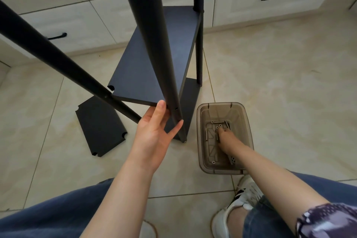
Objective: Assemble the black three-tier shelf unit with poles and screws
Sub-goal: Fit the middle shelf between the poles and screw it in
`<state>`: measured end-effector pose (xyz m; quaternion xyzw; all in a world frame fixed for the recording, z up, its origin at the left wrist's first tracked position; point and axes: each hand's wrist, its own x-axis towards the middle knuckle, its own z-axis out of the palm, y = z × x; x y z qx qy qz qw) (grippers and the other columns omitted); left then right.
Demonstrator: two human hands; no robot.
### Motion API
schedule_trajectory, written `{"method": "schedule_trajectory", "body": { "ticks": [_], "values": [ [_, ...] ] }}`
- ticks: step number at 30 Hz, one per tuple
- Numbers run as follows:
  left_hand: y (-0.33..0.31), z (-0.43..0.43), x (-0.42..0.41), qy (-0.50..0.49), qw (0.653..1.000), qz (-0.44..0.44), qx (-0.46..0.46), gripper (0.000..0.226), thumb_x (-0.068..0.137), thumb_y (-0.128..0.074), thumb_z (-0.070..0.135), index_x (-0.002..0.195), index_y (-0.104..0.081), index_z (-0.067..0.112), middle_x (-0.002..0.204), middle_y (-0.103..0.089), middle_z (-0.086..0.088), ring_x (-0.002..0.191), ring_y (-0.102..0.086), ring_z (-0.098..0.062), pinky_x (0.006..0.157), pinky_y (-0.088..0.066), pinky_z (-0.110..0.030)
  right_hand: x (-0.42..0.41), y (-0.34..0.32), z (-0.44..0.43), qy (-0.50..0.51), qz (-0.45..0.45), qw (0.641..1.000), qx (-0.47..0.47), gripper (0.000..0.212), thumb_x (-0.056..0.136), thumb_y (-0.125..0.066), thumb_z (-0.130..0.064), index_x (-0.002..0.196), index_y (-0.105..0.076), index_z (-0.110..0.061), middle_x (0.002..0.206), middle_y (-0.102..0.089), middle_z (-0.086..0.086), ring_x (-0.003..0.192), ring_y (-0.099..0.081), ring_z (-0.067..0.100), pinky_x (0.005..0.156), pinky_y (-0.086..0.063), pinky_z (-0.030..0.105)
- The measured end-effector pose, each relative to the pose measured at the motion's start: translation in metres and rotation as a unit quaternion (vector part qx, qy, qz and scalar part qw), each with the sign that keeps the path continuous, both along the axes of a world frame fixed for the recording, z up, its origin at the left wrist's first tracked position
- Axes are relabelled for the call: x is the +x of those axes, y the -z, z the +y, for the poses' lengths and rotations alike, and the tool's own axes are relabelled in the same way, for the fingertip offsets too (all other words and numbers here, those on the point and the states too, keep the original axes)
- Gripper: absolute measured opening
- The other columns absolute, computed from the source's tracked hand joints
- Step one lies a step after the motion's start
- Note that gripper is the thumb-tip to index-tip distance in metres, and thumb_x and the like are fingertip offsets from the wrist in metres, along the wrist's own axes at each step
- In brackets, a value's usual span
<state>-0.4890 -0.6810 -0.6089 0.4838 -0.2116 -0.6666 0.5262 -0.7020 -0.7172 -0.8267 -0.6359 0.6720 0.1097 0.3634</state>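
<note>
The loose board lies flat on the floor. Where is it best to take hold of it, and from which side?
Probably the near short edge of the board, approached from the person's side. It lies flat on the tiles, so one must hook under an edge; the corner notches there give a gap. A pole crosses over its far end, which hampers a reach from there.

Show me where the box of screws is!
In the head view, the brown see-through box sits on the floor, right of the shelf unit, with the right hand inside it.
</note>
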Motion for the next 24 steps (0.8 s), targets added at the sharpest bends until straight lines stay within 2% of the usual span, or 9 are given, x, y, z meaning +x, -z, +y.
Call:
{"method": "schedule_trajectory", "body": {
  "ticks": [5,11,15,21,24],
  "values": [
    [0.0,0.001,-0.001,-0.001,1.0,0.003,0.001,0.033,0.083,-0.062,0.037,0.111,-0.065,0.018,0.103,-0.075,0.001,0.111,-0.07,-0.014,0.098,-0.054,-0.049,0.0,0.006,0.005,-0.039,0.028,0.999,-0.005,0.054,0.098,-0.046,0.001,0.149,-0.029,-0.003,0.153,-0.028,0.026,0.132,-0.045,0.042,0.109,-0.042,0.042],
    [-0.002,0.001,-0.005,-0.013,1.0,-0.007,0.004,0.032,0.083,-0.062,0.037,0.109,-0.065,0.018,0.102,-0.075,0.001,0.111,-0.07,-0.015,0.097,-0.055,-0.048,-0.001,0.007,0.01,-0.078,0.061,0.995,0.001,0.06,0.097,-0.045,0.004,0.153,-0.022,-0.003,0.15,-0.032,0.027,0.132,-0.046,0.041,0.108,-0.043,0.042],
    [-0.002,0.001,-0.007,-0.018,1.0,-0.005,0.009,0.032,0.083,-0.063,0.037,0.109,-0.066,0.019,0.106,-0.075,0.0,0.114,-0.069,-0.016,0.096,-0.055,-0.047,0.0,0.007,0.012,-0.106,0.07,0.992,0.009,0.044,0.098,-0.045,0.001,0.142,-0.04,-0.003,0.136,-0.05,0.023,0.12,-0.056,0.038,0.099,-0.05,0.042],
    [0.0,0.0,-0.005,-0.015,1.0,-0.009,0.006,0.032,0.083,-0.063,0.037,0.109,-0.065,0.019,0.103,-0.075,0.003,0.111,-0.07,-0.013,0.099,-0.054,-0.048,0.001,-0.006,0.01,-0.121,0.074,0.99,0.002,0.036,0.097,-0.047,0.0,0.132,-0.051,-0.006,0.128,-0.059,0.017,0.114,-0.061,0.033,0.092,-0.052,0.038],
    [-0.002,0.001,-0.007,-0.02,1.0,-0.009,0.013,0.04,0.084,-0.064,0.037,0.119,-0.066,0.017,0.108,-0.074,0.001,0.113,-0.069,-0.014,0.099,-0.054,-0.047,-0.001,-0.022,0.008,-0.092,0.057,0.994,-0.006,0.031,0.094,-0.049,-0.004,0.123,-0.058,-0.009,0.121,-0.064,0.014,0.108,-0.064,0.031,0.085,-0.054,0.037]
  ]
}}
